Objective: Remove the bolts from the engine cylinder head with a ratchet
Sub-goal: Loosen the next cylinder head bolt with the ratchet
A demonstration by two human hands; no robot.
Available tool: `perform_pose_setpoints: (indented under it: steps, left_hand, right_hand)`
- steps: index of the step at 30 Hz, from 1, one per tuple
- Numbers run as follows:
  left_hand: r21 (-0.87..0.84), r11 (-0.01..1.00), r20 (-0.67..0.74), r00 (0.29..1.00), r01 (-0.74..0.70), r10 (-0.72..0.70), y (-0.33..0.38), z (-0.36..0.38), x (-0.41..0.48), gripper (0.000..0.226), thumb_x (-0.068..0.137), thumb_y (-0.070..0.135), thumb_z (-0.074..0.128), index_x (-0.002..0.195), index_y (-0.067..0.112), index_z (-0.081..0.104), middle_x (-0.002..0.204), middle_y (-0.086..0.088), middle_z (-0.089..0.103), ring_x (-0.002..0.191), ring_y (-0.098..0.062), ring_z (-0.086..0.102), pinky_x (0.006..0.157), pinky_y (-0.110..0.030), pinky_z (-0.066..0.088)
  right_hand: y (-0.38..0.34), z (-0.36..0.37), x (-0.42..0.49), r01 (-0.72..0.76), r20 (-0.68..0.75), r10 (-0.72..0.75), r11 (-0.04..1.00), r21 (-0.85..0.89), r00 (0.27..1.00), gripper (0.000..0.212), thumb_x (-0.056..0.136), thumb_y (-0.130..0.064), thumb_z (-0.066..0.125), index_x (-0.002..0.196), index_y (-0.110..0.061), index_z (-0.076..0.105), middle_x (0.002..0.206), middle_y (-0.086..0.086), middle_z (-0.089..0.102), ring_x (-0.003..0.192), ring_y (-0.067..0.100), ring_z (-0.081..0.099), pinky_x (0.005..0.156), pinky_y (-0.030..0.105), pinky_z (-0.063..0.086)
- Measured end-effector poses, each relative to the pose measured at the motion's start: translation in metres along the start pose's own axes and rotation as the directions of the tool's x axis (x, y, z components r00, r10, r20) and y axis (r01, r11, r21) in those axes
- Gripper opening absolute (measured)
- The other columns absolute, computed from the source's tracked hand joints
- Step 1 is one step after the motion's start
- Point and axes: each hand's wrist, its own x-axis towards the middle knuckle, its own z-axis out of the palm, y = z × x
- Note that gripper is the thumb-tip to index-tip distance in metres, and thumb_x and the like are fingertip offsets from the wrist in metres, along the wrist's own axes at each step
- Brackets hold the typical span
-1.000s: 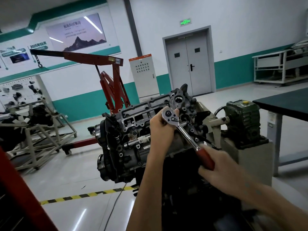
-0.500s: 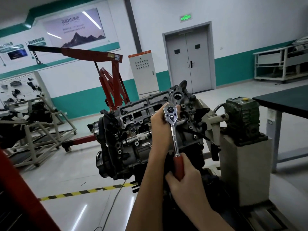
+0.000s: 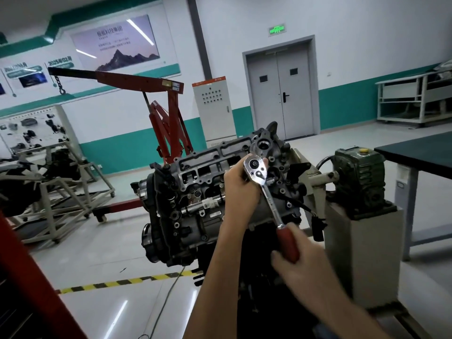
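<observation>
Centrally, the engine [image 3: 195,211] sat tilted on its mount, with the cylinder head [image 3: 208,167] forming its upper face and turned toward the camera. Behind the engine stood a red hoist [image 3: 168,128], its boom reaching away to the left. To the right of the engine a green gear unit [image 3: 357,177] rested on a pale pedestal, and beyond that lay the edge of a dark tabletop [image 3: 420,152].

Against the right end of the cylinder head lay the ratchet [image 3: 271,203], its chrome head set onto the casting and its shaft slanting down and to the right, away from the engine. The left hand [image 3: 238,187] was curled around the ratchet's head, fingers wrapped behind it and holding it to the engine. The right hand [image 3: 303,265], blurred, was closed in a fist around the red handle at the lower end. Small bolts [image 3: 216,157] dotted the rim of the cylinder head; whichever one sat beneath the ratchet was hidden.
</observation>
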Motion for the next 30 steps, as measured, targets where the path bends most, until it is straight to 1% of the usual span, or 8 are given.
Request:
perform_pose_setpoints:
  steps: [5,9,12,15,18,21,24,30]
  left_hand:
    - [-0.054,0.998,0.000,1.000,0.024,-0.024,-0.001,-0.007,-0.002,0.040,0.093,0.014,0.062,0.060,0.020,0.038,0.059,0.008,0.035,0.061,-0.009,0.035,0.061,-0.024,0.035]
    - [-0.009,1.000,0.024,1.000,0.014,-0.014,0.001,-0.009,0.001,0.043,0.092,0.010,0.062,0.057,0.021,0.038,0.053,0.014,0.036,0.054,-0.002,0.033,0.054,-0.014,0.031]
    - [0.015,1.000,0.086,0.996,0.025,-0.027,0.004,-0.009,0.004,0.053,0.090,0.004,0.060,0.050,0.032,0.040,0.047,0.016,0.038,0.049,-0.001,0.032,0.052,-0.015,0.029]
    - [0.028,1.000,0.078,0.997,0.014,-0.016,0.002,-0.010,0.005,0.054,0.089,0.001,0.058,0.049,0.033,0.041,0.047,0.016,0.037,0.049,-0.001,0.028,0.050,-0.018,0.027]
    - [0.007,1.000,0.034,0.999,-0.007,0.007,-0.001,-0.007,0.001,0.051,0.091,0.007,0.061,0.051,0.032,0.040,0.049,0.018,0.040,0.050,0.000,0.033,0.051,-0.010,0.030]
    - [-0.005,1.000,0.005,1.000,-0.007,0.007,-0.002,-0.003,-0.002,0.045,0.092,0.012,0.062,0.057,0.024,0.037,0.052,0.016,0.038,0.053,0.000,0.032,0.053,-0.012,0.031]
    - [-0.014,1.000,0.018,1.000,-0.008,0.008,-0.003,-0.004,-0.001,0.046,0.093,0.012,0.061,0.058,0.024,0.034,0.054,0.015,0.033,0.054,0.000,0.028,0.053,-0.014,0.028]
    - [0.041,0.999,0.074,0.997,0.019,-0.022,-0.001,-0.007,0.008,0.051,0.090,0.005,0.061,0.052,0.029,0.037,0.048,0.015,0.039,0.052,-0.004,0.032,0.055,-0.023,0.033]
  right_hand:
    - [-0.013,0.043,-0.007,-0.055,0.044,0.047,0.978,0.202,0.998,0.022,0.077,-0.003,0.061,0.082,-0.021,0.051,0.055,-0.004,0.049,0.040,0.003,0.044,0.042,0.011,0.035]
    - [-0.003,-0.036,0.019,0.103,0.241,-0.064,0.982,-0.156,0.969,0.031,0.072,0.002,0.064,0.075,-0.025,0.050,0.051,-0.006,0.050,0.041,0.004,0.043,0.043,0.015,0.037]
    - [-0.011,-0.094,0.062,0.262,0.388,-0.082,0.860,-0.438,0.918,0.028,0.075,0.002,0.066,0.085,-0.022,0.054,0.061,-0.004,0.055,0.049,0.003,0.053,0.048,0.019,0.044]
    - [-0.011,-0.103,0.077,0.305,0.377,-0.120,0.822,-0.481,0.918,0.031,0.076,0.001,0.067,0.083,-0.025,0.051,0.064,-0.005,0.054,0.052,0.004,0.055,0.050,0.013,0.043]
    - [0.001,-0.063,0.037,0.129,0.231,-0.060,0.946,-0.298,0.971,0.034,0.076,-0.003,0.066,0.081,-0.031,0.048,0.057,0.000,0.053,0.044,0.008,0.050,0.045,0.024,0.046]
    - [-0.003,0.003,0.000,0.002,0.023,-0.002,1.000,-0.004,1.000,0.031,0.075,-0.003,0.067,0.082,-0.027,0.048,0.050,-0.005,0.047,0.041,0.000,0.048,0.041,0.008,0.036]
    - [-0.010,0.043,-0.007,-0.111,0.066,0.101,0.979,0.170,0.993,0.024,0.079,-0.006,0.061,0.091,-0.023,0.048,0.062,0.000,0.049,0.044,0.002,0.049,0.043,0.009,0.035]
    - [-0.003,-0.066,0.034,0.169,0.289,-0.084,0.945,-0.280,0.954,0.033,0.073,0.002,0.064,0.077,-0.028,0.053,0.055,-0.002,0.054,0.042,0.009,0.045,0.044,0.022,0.043]
